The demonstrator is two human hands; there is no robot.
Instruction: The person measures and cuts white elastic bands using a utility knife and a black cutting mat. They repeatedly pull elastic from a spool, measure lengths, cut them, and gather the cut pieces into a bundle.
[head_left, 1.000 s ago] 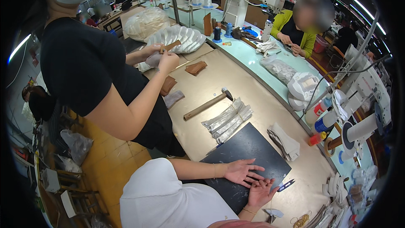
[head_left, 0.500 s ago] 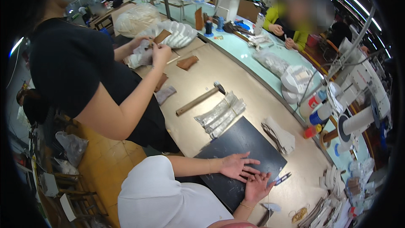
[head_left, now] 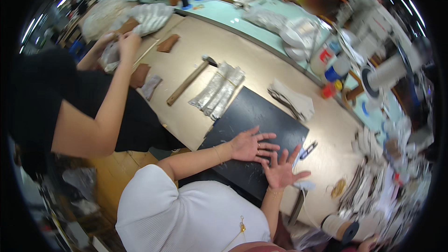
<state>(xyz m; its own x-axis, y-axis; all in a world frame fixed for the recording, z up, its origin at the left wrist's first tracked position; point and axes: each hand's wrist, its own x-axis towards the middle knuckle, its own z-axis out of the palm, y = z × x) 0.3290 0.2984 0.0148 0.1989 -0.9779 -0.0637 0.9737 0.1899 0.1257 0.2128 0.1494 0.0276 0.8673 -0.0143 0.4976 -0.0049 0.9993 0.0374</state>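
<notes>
Over the black board (head_left: 252, 107) on the table, my left hand (head_left: 249, 147) is palm up with its fingers stretched apart. My right hand (head_left: 281, 171) is beside it at the board's right edge, palm up too, thumb and fingers spread. Neither hand holds anything. The fingertips of the two hands come close together; whether they touch I cannot tell. Just right of my right hand lie thread snips (head_left: 308, 150) with dark handles. Beyond the board are a banded bundle of silvery strips (head_left: 217, 91) and a stack of off-white pieces (head_left: 291, 100).
A hammer (head_left: 190, 83) lies left of the silvery bundle. At left, a co-worker in black holds a brown piece (head_left: 127, 25). Bottles (head_left: 322, 60), a thread cone (head_left: 387, 79) and a sewing machine stand at right. Stacked strips (head_left: 364, 200) and a spool (head_left: 339, 227) are near right.
My hands have spread; the right fingers, bent and near the left fingertips before, are now stretched wide. The view has shifted, so the table things sit further left and higher.
</notes>
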